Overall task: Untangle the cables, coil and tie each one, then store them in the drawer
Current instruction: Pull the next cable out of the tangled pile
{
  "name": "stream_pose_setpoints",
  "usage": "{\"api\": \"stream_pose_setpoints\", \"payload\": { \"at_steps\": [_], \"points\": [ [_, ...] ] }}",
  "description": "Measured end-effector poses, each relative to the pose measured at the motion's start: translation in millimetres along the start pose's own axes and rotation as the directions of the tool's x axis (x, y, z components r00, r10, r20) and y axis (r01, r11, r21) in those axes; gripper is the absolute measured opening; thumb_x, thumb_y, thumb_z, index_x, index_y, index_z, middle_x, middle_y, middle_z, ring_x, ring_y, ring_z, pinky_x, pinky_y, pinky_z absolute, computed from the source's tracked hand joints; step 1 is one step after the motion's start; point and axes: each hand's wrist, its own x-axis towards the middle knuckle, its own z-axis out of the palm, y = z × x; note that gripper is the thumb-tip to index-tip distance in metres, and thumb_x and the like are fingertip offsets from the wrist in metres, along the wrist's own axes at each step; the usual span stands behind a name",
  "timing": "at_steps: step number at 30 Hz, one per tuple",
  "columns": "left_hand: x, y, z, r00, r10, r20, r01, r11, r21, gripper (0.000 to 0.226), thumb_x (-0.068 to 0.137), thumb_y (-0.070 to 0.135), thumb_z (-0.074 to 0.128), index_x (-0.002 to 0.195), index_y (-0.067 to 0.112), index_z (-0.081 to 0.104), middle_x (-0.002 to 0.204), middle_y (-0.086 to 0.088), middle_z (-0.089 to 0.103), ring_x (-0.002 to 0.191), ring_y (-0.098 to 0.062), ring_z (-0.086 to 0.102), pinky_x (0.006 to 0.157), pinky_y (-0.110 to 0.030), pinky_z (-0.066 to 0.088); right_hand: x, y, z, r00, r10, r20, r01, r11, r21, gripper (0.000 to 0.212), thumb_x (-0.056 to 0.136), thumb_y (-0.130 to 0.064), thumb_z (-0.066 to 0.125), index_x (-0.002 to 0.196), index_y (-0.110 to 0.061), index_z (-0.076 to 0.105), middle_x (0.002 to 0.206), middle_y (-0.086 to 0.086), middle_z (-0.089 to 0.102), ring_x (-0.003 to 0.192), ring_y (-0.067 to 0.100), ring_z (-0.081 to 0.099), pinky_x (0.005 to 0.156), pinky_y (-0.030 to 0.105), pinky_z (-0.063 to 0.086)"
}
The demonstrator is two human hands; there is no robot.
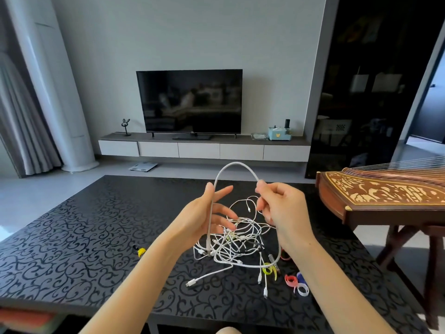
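A: Which one is up?
B: One white cable (pixel 237 164), lifted clear of the heap. It arches over between the two hands, long axis left to right. Thicker than the others and it holds its curve, so probably fairly stiff.

A: Where do its legs run?
B: The left leg drops straight from the left hand (pixel 207 213) into the tangle (pixel 240 239). The right leg passes the right hand (pixel 279 208), loops down behind the wrist and sweeps leftward along the tabletop (pixel 96 237). I cannot trace where it ends.

A: Hands?
B: Apart, roughly level, both above the tangle. The right pinches the cable between thumb and forefinger. The left has its fingers spread and straight, and the cable lies along the thumb, not wrapped.

A: What does the next move turn on?
B: The left leg. It is the buried one, directly below the left hand, so that hand is nearer the snag. My judgement is that drawing it upward could free it, or could tighten the loops crossing it.

A: And the heap?
B: Thin white leads with several plugs showing, lying right of the tabletop's middle. Coloured ties (pixel 290 280) sit just beside it, toward the near right corner. A small yellow piece (pixel 140 251) lies well apart on the left.

A: Drawer?
B: There are closed drawers in the TV cabinet (pixel 199 150) by the far wall, but I cannot tell which is meant. A zither (pixel 385 192) stands off the right edge.
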Motion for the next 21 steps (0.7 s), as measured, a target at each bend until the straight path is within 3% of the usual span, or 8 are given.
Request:
{"api": "stream_pose_setpoints", "payload": {
  "at_steps": [3, 6, 10, 13, 16, 18, 21],
  "points": [
    [0.9, -1.5, -0.9, 0.996, 0.085, -0.012, -0.086, 0.983, -0.165, 0.051, 0.095, 0.047, 0.032, 0.128, 0.013, 0.052, 0.081, -0.011, 0.070, 0.070, -0.021, 0.069, 0.046, -0.020, 0.047, -1.9, 3.4, 2.9, 0.997, 0.065, 0.035, -0.066, 0.998, 0.021, 0.024, 0.092, -0.019, 0.061, 0.077, -0.001, 0.066, 0.046, 0.001, 0.054, 0.033, 0.006, 0.032, 0.034, 0.015, 0.025],
    [3.5, -3.5, 1.3, 0.987, 0.139, -0.078, -0.153, 0.963, -0.223, 0.047, 0.101, 0.039, 0.029, 0.128, 0.007, 0.051, 0.090, -0.013, 0.072, 0.082, -0.026, 0.071, 0.049, -0.023, 0.051, -7.2, 8.6, 7.7, 0.991, 0.108, 0.081, -0.111, 0.994, 0.025, 0.026, 0.092, -0.021, 0.060, 0.077, 0.000, 0.067, 0.049, 0.003, 0.055, 0.034, 0.007, 0.032, 0.034, 0.016, 0.025],
    [5.1, -5.9, 9.3, 0.988, 0.121, -0.098, -0.140, 0.967, -0.213, 0.054, 0.097, 0.051, 0.029, 0.126, 0.010, 0.051, 0.105, -0.014, 0.071, 0.096, -0.029, 0.069, 0.064, -0.033, 0.057, -14.2, 14.0, 16.8, 0.986, 0.119, 0.120, -0.121, 0.993, 0.008, 0.033, 0.092, -0.021, 0.060, 0.075, 0.007, 0.064, 0.048, 0.005, 0.053, 0.032, 0.007, 0.032, 0.034, 0.015, 0.025],
    [5.5, -5.2, 16.9, 0.994, 0.083, -0.073, -0.096, 0.977, -0.192, 0.063, 0.082, 0.054, 0.047, 0.117, 0.002, 0.056, 0.109, -0.017, 0.070, 0.080, -0.021, 0.071, 0.059, -0.029, 0.055, -17.1, 18.3, 24.9, 0.983, 0.119, 0.138, -0.113, 0.992, -0.050, 0.035, 0.091, -0.019, 0.062, 0.065, 0.004, 0.063, 0.047, 0.008, 0.052, 0.030, 0.008, 0.032, 0.033, 0.016, 0.025],
    [6.9, -6.4, 22.0, 0.992, 0.097, -0.083, -0.108, 0.984, -0.140, 0.048, 0.087, 0.037, 0.054, 0.107, -0.006, 0.059, 0.107, -0.021, 0.069, 0.047, -0.013, 0.062, 0.045, -0.021, 0.049, -17.5, 24.7, 33.0, 0.986, 0.085, 0.146, -0.064, 0.988, -0.142, 0.043, 0.089, -0.016, 0.063, 0.047, -0.007, 0.059, 0.043, 0.008, 0.051, 0.029, 0.008, 0.033, 0.034, 0.015, 0.026],
    [9.4, -8.3, 24.4, 0.987, 0.121, -0.108, -0.133, 0.985, -0.110, 0.035, 0.095, 0.028, 0.048, 0.097, -0.004, 0.062, 0.101, -0.022, 0.070, 0.052, -0.016, 0.064, 0.047, -0.021, 0.050, -17.5, 29.9, 35.3, 0.989, 0.056, 0.140, -0.025, 0.977, -0.214, 0.048, 0.088, -0.023, 0.065, 0.042, -0.011, 0.056, 0.041, 0.007, 0.052, 0.029, 0.009, 0.035, 0.037, 0.016, 0.030],
    [11.7, -1.6, 21.4, 0.959, 0.203, -0.196, -0.220, 0.973, -0.067, 0.038, 0.101, 0.026, 0.039, 0.079, 0.004, 0.059, 0.085, -0.020, 0.072, 0.076, -0.026, 0.070, 0.071, -0.033, 0.058, -20.5, 41.5, 25.6, 0.984, 0.065, 0.164, -0.006, 0.942, -0.336, 0.045, 0.082, -0.028, 0.070, 0.042, -0.013, 0.054, 0.040, 0.004, 0.055, 0.030, 0.010, 0.040, 0.039, 0.016, 0.033]
  ]
}}
